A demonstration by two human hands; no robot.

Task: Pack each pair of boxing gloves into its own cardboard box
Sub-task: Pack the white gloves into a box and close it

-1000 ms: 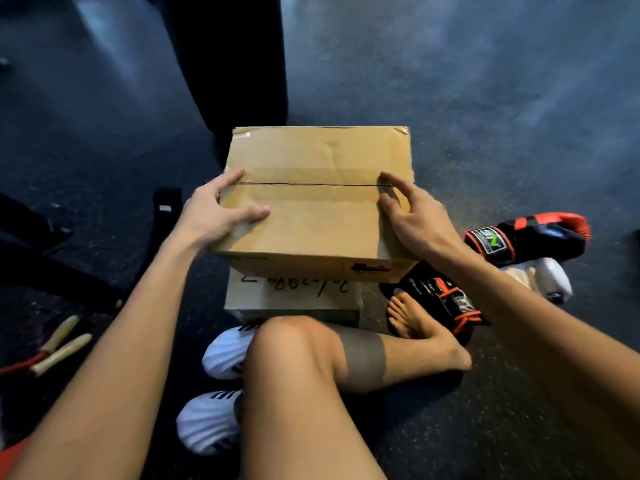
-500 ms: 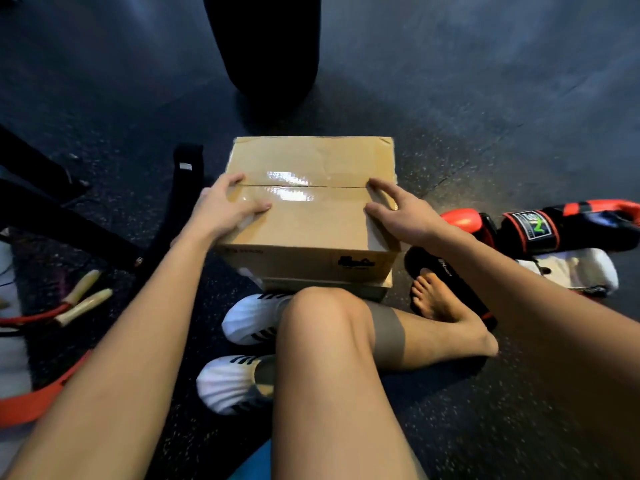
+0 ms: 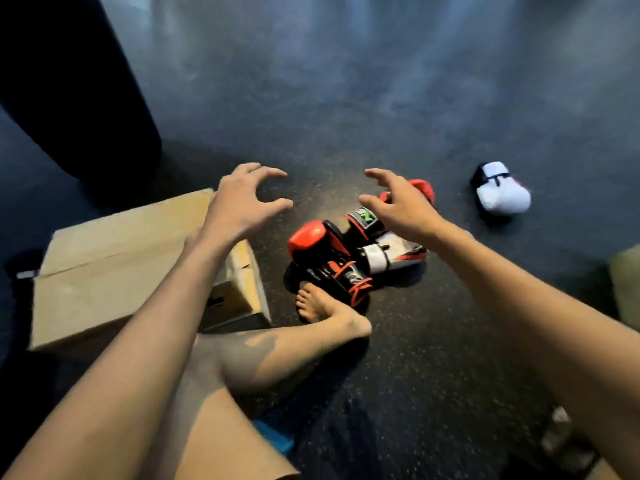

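Note:
A closed cardboard box (image 3: 114, 265) sits on the floor at my left, stacked on another box whose corner (image 3: 239, 306) shows beneath it. My left hand (image 3: 242, 199) hovers past the box's far right corner, fingers spread and empty. My right hand (image 3: 398, 202) reaches out empty above a heap of gloves. That heap holds a black and red-orange boxing glove (image 3: 311, 247), a second black and red one (image 3: 422, 190) partly hidden by my right hand, and a white, grey and black glove (image 3: 384, 254). A white glove (image 3: 498, 192) lies alone farther right.
A black punching bag (image 3: 69, 98) hangs at the far left. My bare foot (image 3: 322, 310) lies against the glove heap, my bent leg in front. Another cardboard box (image 3: 627, 289) pokes in at the right edge. Dark speckled floor (image 3: 381, 81) stretches beyond.
Both hands have left the top of the closed box and moved right, now hovering spread over the glove heap. The view has swung right, so the box sits at the left.

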